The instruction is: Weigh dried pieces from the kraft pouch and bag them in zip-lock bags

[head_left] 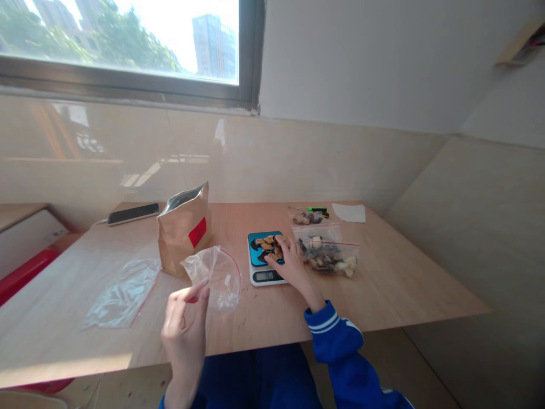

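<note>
Left hand (185, 318): thumb and forefinger pinch a transparent zip bag (221, 284), left of the digital scale (264, 276).
Right hand (293, 264): thumb and fingers spread apart over dried mushroom slices (267, 245) on the scale.
Good handling: best to gather slices lightly, without bearing down on the scale, holding the bag's mouth wide and near it to catch crumbs.
Flat zip bag (123, 292): well left of the scale.
Display: on the scale's near side, reading too small to make out.
Filled zip bags (330, 255): just right of the scale.
Kraft pouch (181, 241): upright, open-topped, left of the scale.
Screwdriver (317, 209): beyond the scale, rightward.
</note>
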A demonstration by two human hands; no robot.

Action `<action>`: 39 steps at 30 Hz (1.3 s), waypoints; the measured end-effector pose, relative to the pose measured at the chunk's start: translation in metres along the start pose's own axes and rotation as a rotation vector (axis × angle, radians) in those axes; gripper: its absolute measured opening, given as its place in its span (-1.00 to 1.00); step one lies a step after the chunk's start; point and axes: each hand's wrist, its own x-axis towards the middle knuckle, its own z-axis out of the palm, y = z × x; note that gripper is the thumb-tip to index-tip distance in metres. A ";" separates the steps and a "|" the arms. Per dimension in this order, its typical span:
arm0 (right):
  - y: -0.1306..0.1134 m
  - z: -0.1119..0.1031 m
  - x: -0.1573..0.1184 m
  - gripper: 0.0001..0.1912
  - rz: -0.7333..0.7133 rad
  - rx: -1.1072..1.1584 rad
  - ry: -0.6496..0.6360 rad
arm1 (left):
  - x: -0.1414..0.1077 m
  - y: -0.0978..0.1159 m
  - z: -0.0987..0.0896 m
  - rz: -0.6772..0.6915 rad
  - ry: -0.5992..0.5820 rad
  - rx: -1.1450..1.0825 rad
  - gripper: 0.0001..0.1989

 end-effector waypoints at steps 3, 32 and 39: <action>0.011 0.013 0.004 -0.39 -0.031 -0.076 -0.028 | -0.001 -0.001 0.002 0.002 0.024 0.022 -0.81; -0.087 -0.031 0.020 -0.67 0.064 0.822 -0.201 | 0.004 0.000 0.069 -0.187 -0.296 -0.253 -0.83; -0.093 -0.031 0.016 -0.40 -0.055 0.700 -0.389 | 0.004 0.004 0.073 -0.250 -0.199 -0.285 -0.82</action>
